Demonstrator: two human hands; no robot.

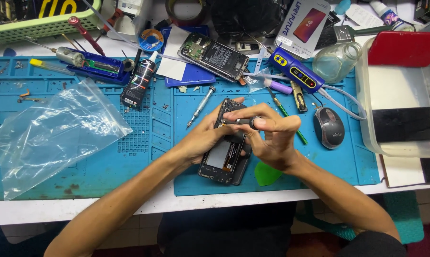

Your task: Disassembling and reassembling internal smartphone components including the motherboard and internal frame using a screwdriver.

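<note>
Now screwdriver [241, 121] pinched between right hand [272, 138] fingers.

An opened phone [223, 159] lies on a mat [329, 162] at the table's near edge, between the left hand [206, 135] and right hand [272, 135]. A plastic bag [48, 135] lies far to its left, a mouse [328, 126] just right, and a second phone [213, 56] behind it.
</note>
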